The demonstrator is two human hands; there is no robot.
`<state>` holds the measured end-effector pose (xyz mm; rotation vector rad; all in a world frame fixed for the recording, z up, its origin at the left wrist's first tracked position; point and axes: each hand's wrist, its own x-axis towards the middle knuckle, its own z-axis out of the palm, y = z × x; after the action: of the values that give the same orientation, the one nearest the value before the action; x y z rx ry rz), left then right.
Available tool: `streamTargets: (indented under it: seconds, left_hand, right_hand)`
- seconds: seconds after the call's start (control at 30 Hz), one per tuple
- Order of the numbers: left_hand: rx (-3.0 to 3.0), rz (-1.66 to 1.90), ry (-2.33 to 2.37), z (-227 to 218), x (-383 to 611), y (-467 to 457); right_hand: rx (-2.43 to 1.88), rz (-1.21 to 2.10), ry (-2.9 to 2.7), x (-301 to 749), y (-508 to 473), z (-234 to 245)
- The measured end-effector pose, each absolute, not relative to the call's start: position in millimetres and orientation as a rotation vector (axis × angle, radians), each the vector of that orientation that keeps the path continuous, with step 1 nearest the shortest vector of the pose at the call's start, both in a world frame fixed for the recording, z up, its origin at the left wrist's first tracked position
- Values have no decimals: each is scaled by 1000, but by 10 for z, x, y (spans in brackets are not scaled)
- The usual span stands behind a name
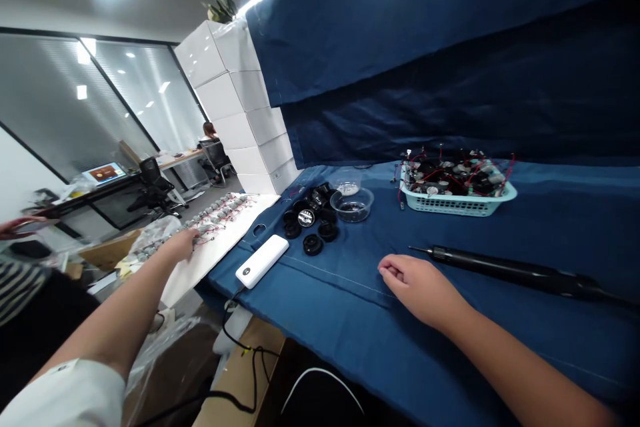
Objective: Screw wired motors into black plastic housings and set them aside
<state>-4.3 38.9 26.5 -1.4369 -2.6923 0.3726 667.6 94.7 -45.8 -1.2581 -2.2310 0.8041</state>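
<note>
My left hand (181,246) reaches out to a white board (225,233) on the left. Its fingers are bent and drawn together at a row of small grey parts with red wires (220,211); what they grip is hidden. On the blue cloth (340,300), my right hand (417,285) is closed with the fingers curled in. Whatever it may hold cannot be made out. Just right of it lies a black pen-shaped electric screwdriver (505,267), its thin bit pointing left.
Black round housings (313,244) cluster near a clear plastic bowl (353,205). A white device with a cable (263,261) lies at the cloth's edge. A light-blue basket (455,203) holds wired parts. White boxes (250,113) are stacked behind. Another person's striped sleeve (23,290) shows at far left.
</note>
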Motion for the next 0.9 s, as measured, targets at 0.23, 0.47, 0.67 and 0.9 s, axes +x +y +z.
streamTargets:
  seconds: [0.23, 0.47, 0.67, 0.9]
  left_hand:
    - [-1468, 169, -2681, 326, 91, 255]
    - [-1386, -198, -2675, 366, 238, 43]
    - [-1311, -711, -2593, 465, 511, -29]
    - [-1464, -1437, -2202, 433, 1657, 96]
  right_hand:
    - [-1264, 799, -2223, 6686, 934, -456]
    - [-1272, 802, -2239, 6680, 929, -439]
    - [-1276, 807, -2238, 6676, 937, -440]
    - [-1218, 885, -2152, 6679, 921, -474]
